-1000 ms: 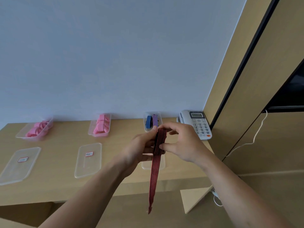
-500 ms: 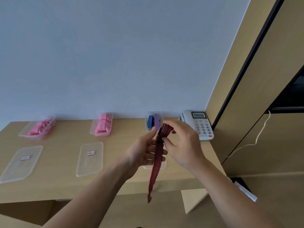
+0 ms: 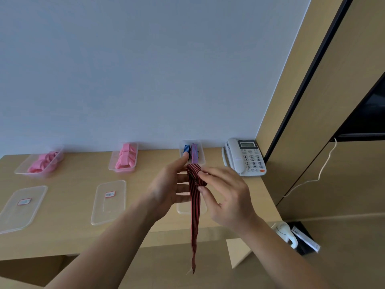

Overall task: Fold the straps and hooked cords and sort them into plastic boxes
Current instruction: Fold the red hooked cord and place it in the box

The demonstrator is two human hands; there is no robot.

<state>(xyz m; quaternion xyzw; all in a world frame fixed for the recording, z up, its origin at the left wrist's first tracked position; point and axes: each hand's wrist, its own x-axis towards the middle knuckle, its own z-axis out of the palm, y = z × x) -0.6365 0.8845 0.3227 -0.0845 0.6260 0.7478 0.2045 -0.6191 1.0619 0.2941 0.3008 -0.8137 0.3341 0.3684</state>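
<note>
A red-and-black striped strap [image 3: 195,209] hangs in front of the desk, its top end folded over between my hands. My left hand [image 3: 169,187] holds the fold from the left with thumb raised and fingers behind the strap. My right hand [image 3: 226,197] pinches the folded part from the right. Behind them a clear plastic box [image 3: 201,161] holds a blue and a purple folded strap. Two more boxes with pink folded straps [image 3: 126,158] and pink cords [image 3: 42,163] stand along the wall.
Two clear lids with red labels [image 3: 109,202] [image 3: 21,207] lie on the wooden desk [image 3: 70,182]; a third lid [image 3: 183,208] lies under my hands. A white telephone [image 3: 244,157] sits at the right end. A cable and a black bin are at the lower right.
The top of the strap has been folded over further and the loose tail now hangs shorter. My right hand's fingers have opened out and shifted lower along the fold.
</note>
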